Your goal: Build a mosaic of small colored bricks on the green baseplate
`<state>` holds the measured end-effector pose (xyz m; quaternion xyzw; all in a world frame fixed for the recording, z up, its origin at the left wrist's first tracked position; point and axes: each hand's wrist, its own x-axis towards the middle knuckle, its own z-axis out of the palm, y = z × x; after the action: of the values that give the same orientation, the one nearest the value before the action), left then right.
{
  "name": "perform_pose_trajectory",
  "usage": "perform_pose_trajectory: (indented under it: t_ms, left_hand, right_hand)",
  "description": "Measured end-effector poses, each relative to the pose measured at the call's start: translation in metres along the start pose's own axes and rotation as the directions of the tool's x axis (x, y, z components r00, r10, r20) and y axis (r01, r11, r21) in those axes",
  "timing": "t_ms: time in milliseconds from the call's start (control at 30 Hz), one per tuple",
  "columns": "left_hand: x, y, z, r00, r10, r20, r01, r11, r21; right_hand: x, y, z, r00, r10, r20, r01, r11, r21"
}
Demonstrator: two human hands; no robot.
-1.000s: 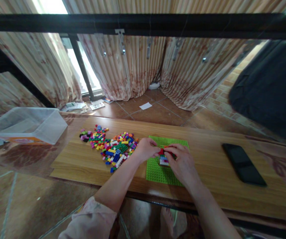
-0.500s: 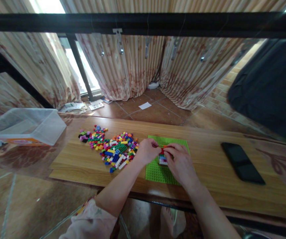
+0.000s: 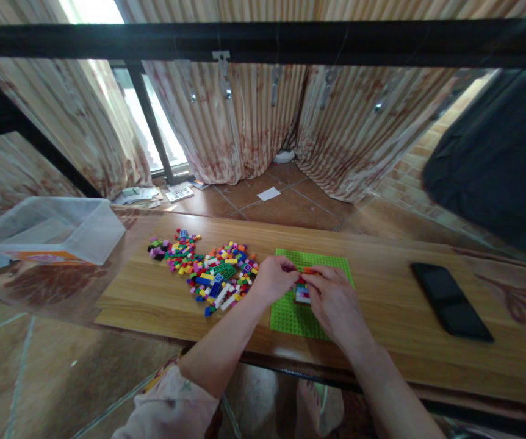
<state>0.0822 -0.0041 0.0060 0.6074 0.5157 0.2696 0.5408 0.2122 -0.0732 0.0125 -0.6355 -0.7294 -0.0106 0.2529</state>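
My left hand (image 3: 274,279) is closed, its thumb and fingertips pinching a small red toy brick (image 3: 300,281). From the other side my right hand (image 3: 337,300) bends over, with thumb and finger closed on the same brick. Beneath the fingertips is a small block of stacked bricks (image 3: 302,295) in white, purple, blue and other colours, partly hidden by my right hand. It sits on a green studded baseplate (image 3: 285,320). Orange bricks (image 3: 307,270) show just behind the fingers. Left of my left hand lies a loose pile of mixed bricks (image 3: 217,277).
A wooden board (image 3: 153,311) lies under the bricks and baseplate. A black phone (image 3: 450,302) rests on its right side. At the far left stands a clear plastic bin (image 3: 75,228). A dark metal bar (image 3: 263,41) crosses above, before striped curtains (image 3: 244,122).
Both hands stay together over the stacked bricks, with only slight finger movement around the red brick. The whole view has shifted slightly, so everything appears a little further right.
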Motion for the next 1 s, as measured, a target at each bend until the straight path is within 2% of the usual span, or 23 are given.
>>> perform_pose_trajectory:
  t_ms: [267,367,467,533,667,733,800,867,1000]
  left_hand:
    - [-0.001,-0.005,0.000,0.999,0.043,-0.013,-0.043,0.999,-0.013]
    - [0.002,-0.011,0.002,0.998,0.046,-0.038,-0.046,0.999,-0.004]
    - [0.003,-0.016,0.005,0.998,0.046,-0.041,-0.046,0.999,-0.005]
    - [0.002,-0.018,0.006,0.997,0.061,-0.044,-0.060,0.998,0.015]
    - [0.001,-0.018,0.001,0.991,0.117,-0.061,-0.111,0.990,0.092]
    - [0.003,-0.018,-0.010,0.985,0.148,-0.088,-0.139,0.985,0.100]
    - [0.007,-0.019,-0.028,0.972,0.186,-0.146,-0.170,0.978,0.119]
    - [0.009,-0.020,-0.052,0.957,0.220,-0.189,-0.193,0.970,0.152]
    - [0.007,-0.024,-0.103,0.924,0.225,-0.309,-0.161,0.962,0.219]
  right_hand:
    - [-0.004,-0.018,-0.012,0.985,0.083,0.153,-0.062,0.989,-0.134]
    - [-0.006,-0.021,-0.011,0.984,0.078,0.160,-0.055,0.988,-0.141]
    - [-0.008,-0.012,-0.003,0.995,0.043,0.086,-0.038,0.997,-0.060]
    - [-0.008,-0.002,0.002,0.999,0.051,-0.013,-0.051,0.999,0.015]
    - [-0.001,0.014,0.001,0.964,0.145,-0.221,-0.114,0.982,0.150]
    - [0.004,0.018,-0.002,0.940,0.212,-0.269,-0.156,0.964,0.214]
    - [0.006,0.019,-0.003,0.929,0.253,-0.270,-0.182,0.948,0.262]
    - [0.007,0.019,-0.003,0.933,0.262,-0.248,-0.187,0.939,0.289]
    - [0.004,0.020,-0.001,0.936,0.261,-0.236,-0.189,0.939,0.288]
